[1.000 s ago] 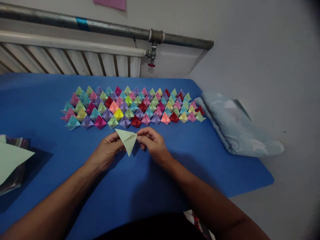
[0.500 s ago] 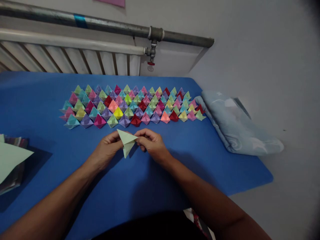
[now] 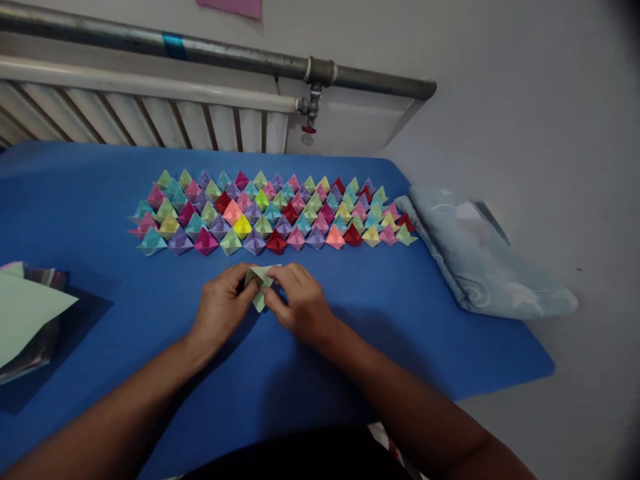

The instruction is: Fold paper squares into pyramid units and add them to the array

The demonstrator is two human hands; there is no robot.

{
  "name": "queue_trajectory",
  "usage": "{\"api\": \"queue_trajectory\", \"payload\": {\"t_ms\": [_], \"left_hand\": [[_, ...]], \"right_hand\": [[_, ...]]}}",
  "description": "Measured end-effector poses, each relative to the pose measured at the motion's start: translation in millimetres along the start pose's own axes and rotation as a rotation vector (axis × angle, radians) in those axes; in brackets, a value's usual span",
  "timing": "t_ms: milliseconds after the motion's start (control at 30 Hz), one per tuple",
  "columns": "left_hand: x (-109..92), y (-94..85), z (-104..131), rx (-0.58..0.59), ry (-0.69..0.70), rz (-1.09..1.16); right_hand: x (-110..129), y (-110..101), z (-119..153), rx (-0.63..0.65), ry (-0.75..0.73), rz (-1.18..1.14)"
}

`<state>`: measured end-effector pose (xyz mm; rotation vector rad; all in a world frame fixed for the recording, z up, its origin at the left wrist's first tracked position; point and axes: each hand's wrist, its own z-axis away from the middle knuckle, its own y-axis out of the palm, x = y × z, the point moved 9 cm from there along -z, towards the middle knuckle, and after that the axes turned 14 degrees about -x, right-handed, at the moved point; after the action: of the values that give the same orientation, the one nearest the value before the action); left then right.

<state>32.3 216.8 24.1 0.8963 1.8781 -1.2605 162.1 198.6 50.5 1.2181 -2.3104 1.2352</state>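
Head view: two bare hands working close together above the blue table (image 3: 370, 287)!
Left hand (image 3: 223, 295): thumb and fingers clamped on the pale green paper (image 3: 261, 273).
Right hand (image 3: 301, 303): thumb and forefinger gripping its right side.
Green paper: folded, between the hands, just nearside of the colourful folded-paper rows (image 3: 243, 226).
Bundled cloth (image 3: 480, 260): pale swirl print, far right.
Stack (image 3: 30, 313), far left: lower layers too blurred to read.
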Motion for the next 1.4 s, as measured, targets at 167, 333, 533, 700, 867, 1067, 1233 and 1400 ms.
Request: {"api": "queue_trajectory", "payload": {"t_ms": [167,333,533,700,867,1067,1233,1400], "left_hand": [[-9,-1.5,3,-0.029,0.051,-0.006],[-13,-5.3,7,-0.066,0.145,-0.074],[-22,-10.5,12,-0.149,0.294,-0.131],[-33,-12.3,17,-0.189,0.407,-0.122],[-33,-14.2,21,-0.208,0.429,-0.098],[-34,-12.6,21,-0.127,0.371,-0.024],[-41,-16.6,21,-0.135,0.386,0.044],[-45,-16.7,21,-0.077,0.39,0.117]], "right_hand": [[-7,4,2,0.03,-0.003,0.085],[-10,4,3,0.015,0.003,0.069],[-7,3,4,-0.029,-0.045,0.095],[-2,-1,4,-0.082,-0.107,0.099],[1,-11,4,-0.158,-0.103,-0.016],[1,-20,2,-0.227,-0.089,-0.213],[-4,-18,1,-0.219,-0.014,-0.302],[-8,-20,2,-0.208,0.04,-0.376]]}}
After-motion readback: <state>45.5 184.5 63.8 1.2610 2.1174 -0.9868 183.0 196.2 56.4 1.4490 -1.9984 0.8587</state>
